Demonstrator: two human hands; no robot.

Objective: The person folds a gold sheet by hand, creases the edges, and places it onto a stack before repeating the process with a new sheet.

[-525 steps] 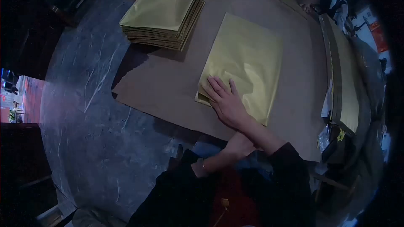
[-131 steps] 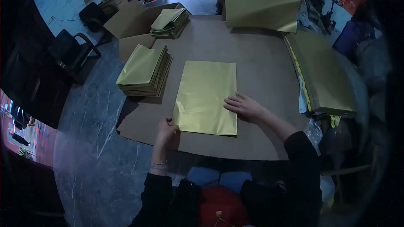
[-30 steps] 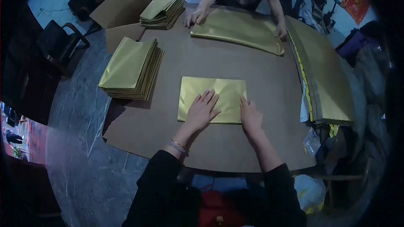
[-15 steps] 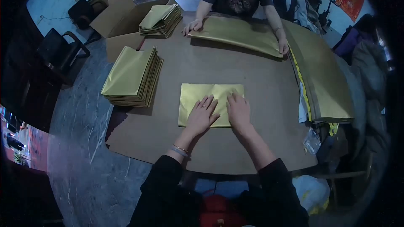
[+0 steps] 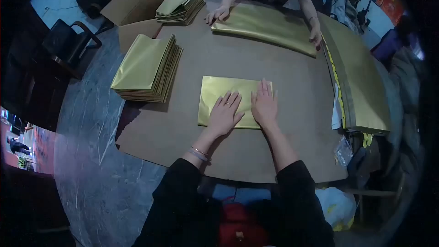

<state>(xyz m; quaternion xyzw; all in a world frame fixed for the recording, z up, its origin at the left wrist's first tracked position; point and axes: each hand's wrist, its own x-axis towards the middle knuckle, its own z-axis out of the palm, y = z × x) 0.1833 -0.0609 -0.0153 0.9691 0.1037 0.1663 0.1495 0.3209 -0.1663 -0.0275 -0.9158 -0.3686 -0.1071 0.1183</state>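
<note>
A folded sheet of gold paper (image 5: 215,89) lies flat on the brown board of the table (image 5: 238,155). My left hand (image 5: 224,114) rests flat on its middle and lower part, fingers spread and a ring on one of them. On the right part of the sheet lies my right hand (image 5: 265,107), palm down with the fingers stretched out. Neither hand grips anything. To the left stands a stack of folded gold sheets (image 5: 141,64). Across the table, another person's hands hold the two ends of a larger gold sheet (image 5: 265,25).
A second folded stack (image 5: 178,4) sits at the back left beside an open cardboard box (image 5: 132,4). Along the right edge lies a tall pile of large gold sheets (image 5: 356,73) with yellow wrapping. A clear plastic bag (image 5: 343,151) hangs near the right corner. Black chairs (image 5: 68,45) stand left.
My right hand has slid upward over the sheet, its fingers now straighter; my left stays flat. The other person's sheet has come down onto the table, folded over. The view has tilted slightly.
</note>
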